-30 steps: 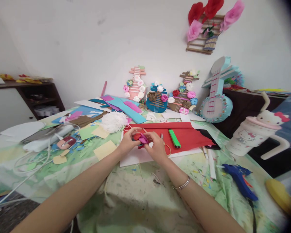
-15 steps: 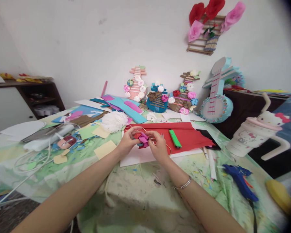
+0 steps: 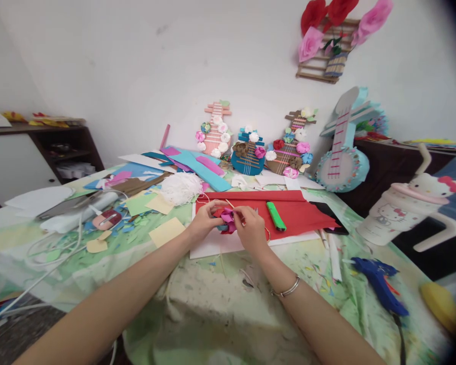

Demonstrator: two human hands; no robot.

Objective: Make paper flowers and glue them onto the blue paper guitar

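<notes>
Left hand (image 3: 205, 222): curled around the left side of the crumpled paper piece (image 3: 227, 219), thumb and fingers closed in on it.
Right hand (image 3: 251, 228): narrowed to a pinch, thumb and fingertips on the paper piece's right side; a metal bangle (image 3: 288, 289) circled the wrist.
Paper piece: magenta, with some red and blue showing; it was held between both hands, in front of the red sheet, in from the middle of the near edge of the table (image 3: 224, 304).
Red sheet (image 3: 300, 217): spread over a white sheet (image 3: 201, 248).
Green tool (image 3: 276, 216): lay on the red sheet, right of the right hand.
White string bundle (image 3: 181, 188): beside the red sheet's left edge.
Blue glue gun (image 3: 380, 285): lay near the table's right edge.
Small instrument models (image 3: 247, 158): three stood along the far edge.
</notes>
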